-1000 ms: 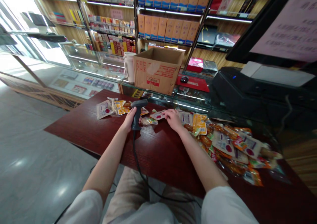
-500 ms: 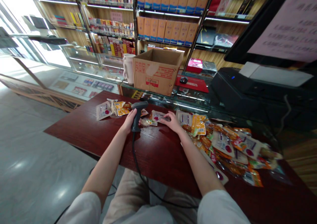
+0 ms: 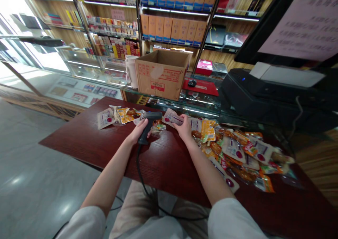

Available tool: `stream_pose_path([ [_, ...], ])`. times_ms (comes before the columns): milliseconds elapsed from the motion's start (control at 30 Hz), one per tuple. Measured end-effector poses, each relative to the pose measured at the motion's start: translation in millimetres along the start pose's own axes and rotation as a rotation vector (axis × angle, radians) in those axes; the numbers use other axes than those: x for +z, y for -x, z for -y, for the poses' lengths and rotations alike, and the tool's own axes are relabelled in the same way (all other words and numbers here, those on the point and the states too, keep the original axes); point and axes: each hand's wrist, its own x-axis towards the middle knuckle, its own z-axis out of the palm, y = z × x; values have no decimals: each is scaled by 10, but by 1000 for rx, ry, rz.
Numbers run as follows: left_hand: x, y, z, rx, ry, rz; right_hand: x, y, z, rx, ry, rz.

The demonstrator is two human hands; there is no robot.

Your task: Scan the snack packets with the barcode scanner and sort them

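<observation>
My left hand (image 3: 139, 130) is wrapped round the handle of a dark barcode scanner (image 3: 148, 125), whose head points right. In front of the scanner, my right hand (image 3: 184, 127) pinches a pale food packet (image 3: 171, 117) with a dark red round mark, held tilted above the table. Below the scanner head lies a small clear packet (image 3: 159, 127) with a green and white label. To the left of the scanner rest a white packet (image 3: 106, 118) and a yellow packet (image 3: 125, 115). A large pile of sealed snack packets (image 3: 233, 151) spreads to the right of my right hand.
A dark red wooden table (image 3: 158, 165) carries the packets. Behind it, an open cardboard box (image 3: 161, 77) stands on a glass counter beside a white jug (image 3: 131, 71). A black printer (image 3: 264, 94) and a monitor (image 3: 285, 24) stand at right. The scanner cable (image 3: 138, 166) hangs over the table's front edge.
My right hand has raised and tilted the pale packet in front of the scanner. The scanner's head has turned more level to face it. The whole view has shifted slightly.
</observation>
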Motion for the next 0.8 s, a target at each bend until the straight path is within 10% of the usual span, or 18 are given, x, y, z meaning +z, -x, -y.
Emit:
stream_pose_path([
  [433,104,4,18,30,-88,118,-27,47,110,-46,64,67],
  [800,-98,-65,-6,43,18,-178,-696,-244,218,208,709,343],
])
